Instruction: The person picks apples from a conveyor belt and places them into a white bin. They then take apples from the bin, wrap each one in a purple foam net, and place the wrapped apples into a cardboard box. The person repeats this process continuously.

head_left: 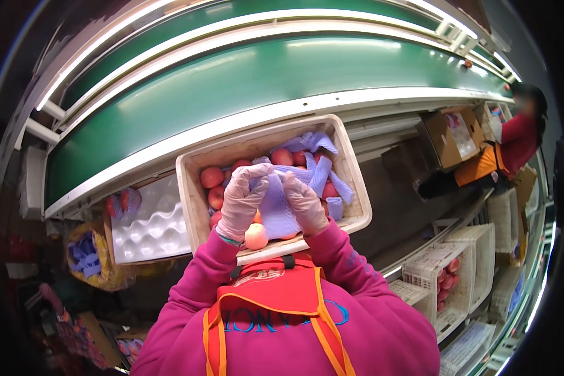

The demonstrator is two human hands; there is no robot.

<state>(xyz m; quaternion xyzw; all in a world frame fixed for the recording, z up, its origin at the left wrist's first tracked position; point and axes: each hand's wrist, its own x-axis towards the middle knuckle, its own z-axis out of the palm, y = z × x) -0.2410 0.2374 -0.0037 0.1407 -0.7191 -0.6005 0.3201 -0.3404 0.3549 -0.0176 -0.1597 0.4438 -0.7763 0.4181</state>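
My left hand [241,200] and my right hand [304,203], both in thin whitish gloves, are over a pale plastic crate [360,203]. Fingers closed, they pinch the upper edge of a purple foam net sleeve [276,210] from either side, and it hangs down between them. Red apples [212,177] lie in the crate left of and beyond my hands. A yellowish apple [256,237] sits at its near side, just below the hanging sleeve. More loose purple foam nets [319,170] cover apples at the right of the crate.
A carton with a white moulded tray [147,232] and netted apples [130,200] stands left, beside a yellow bag [109,272] of purple nets. Beyond runs a green conveyor belt [232,78]. A co-worker [511,147] stands right near a cardboard box [442,141]; stacked crates [476,250] are lower right.
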